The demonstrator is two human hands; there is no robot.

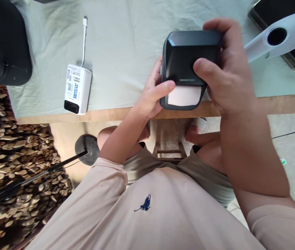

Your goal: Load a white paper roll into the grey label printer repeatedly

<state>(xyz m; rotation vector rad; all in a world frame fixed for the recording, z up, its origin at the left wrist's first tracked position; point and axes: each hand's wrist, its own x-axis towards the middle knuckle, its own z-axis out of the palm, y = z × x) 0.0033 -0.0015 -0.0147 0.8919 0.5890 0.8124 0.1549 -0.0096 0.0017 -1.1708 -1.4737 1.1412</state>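
Observation:
Held up over the near edge of the table is a dark label printer (182, 57), marked with small "NIIMBOT" lettering. A pale label or paper strip (183, 95) shows at its lower end. My left hand (154, 92) supports the printer from the lower left, thumb on its face near the strip. Around the right side wraps my right hand (230, 69), its thumb pressed on the front and its fingers over the far corner. The printer's underside and most of my left fingers are hidden.
On the left of the cloth-covered table (121, 45) lies a white power bank (76, 90) with a short cable (84, 41). A black bag or case (5, 41) fills the far left. At right, a white handheld device (290, 33) overlaps a dark flat tablet-like object (263, 15).

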